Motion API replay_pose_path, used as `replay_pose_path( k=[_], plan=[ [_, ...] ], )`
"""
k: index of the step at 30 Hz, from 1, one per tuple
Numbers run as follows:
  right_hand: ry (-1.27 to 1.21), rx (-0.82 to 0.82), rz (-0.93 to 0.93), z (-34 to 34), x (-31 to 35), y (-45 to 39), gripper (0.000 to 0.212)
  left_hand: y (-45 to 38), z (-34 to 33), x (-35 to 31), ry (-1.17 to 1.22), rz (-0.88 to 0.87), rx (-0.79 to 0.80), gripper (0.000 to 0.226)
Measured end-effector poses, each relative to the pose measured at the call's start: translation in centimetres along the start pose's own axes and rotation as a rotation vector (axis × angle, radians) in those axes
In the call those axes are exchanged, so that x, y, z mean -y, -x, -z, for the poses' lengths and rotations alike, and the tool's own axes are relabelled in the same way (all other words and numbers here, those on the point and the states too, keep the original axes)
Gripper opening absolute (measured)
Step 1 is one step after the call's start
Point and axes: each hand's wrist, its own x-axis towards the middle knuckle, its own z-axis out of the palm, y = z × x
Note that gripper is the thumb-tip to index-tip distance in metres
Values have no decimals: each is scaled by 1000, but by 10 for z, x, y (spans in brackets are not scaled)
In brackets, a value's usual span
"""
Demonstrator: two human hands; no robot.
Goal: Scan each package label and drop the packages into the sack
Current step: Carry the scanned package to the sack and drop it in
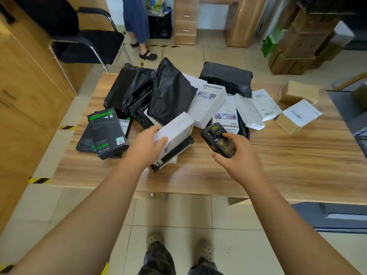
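A parcel-sorting office: stacked cartons [303, 36], labelled packages [208, 104], wooden cabinets [29, 76].

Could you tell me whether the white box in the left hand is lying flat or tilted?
Tilted. The left hand grips the white box at its near end, and its far end rises over the pile.

Pale square floor tiles [178, 215], yellow-black hazard tape strips [39, 180]. Wood-grain table [278, 165] at centre. Black chrome-framed armchair [87, 42] far left, beside tall wooden cabinet [25, 96]. Wooden drawer unit [185, 20] at back. Stacked cardboard cartons [303, 42] far right. Soft, even light.
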Motion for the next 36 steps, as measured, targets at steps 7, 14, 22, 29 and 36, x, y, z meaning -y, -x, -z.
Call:
replay_pose_path(
  k=[7, 14, 22, 29, 36],
  plan=[
    [-24, 42, 16, 2, -11, -1, 61, 3, -3, -7, -198, -50, -34, 44],
    [-10, 27, 32, 23, -5, -5, 63, 5, 13, -26, 61, 60, -37, 42],
    [-17, -52, 199, 87, 55, -21, 61, 3, 70, -62, 854, 106, -249, 43],
    [90, 34, 276, 117, 102, -26, 60, -2, 109, -75, 1061, -2, -340, 36],
    [241, 173, 261, 134, 125, -21, 55, -7, 126, -78, 1051, -38, -399, 39]
  ],
)
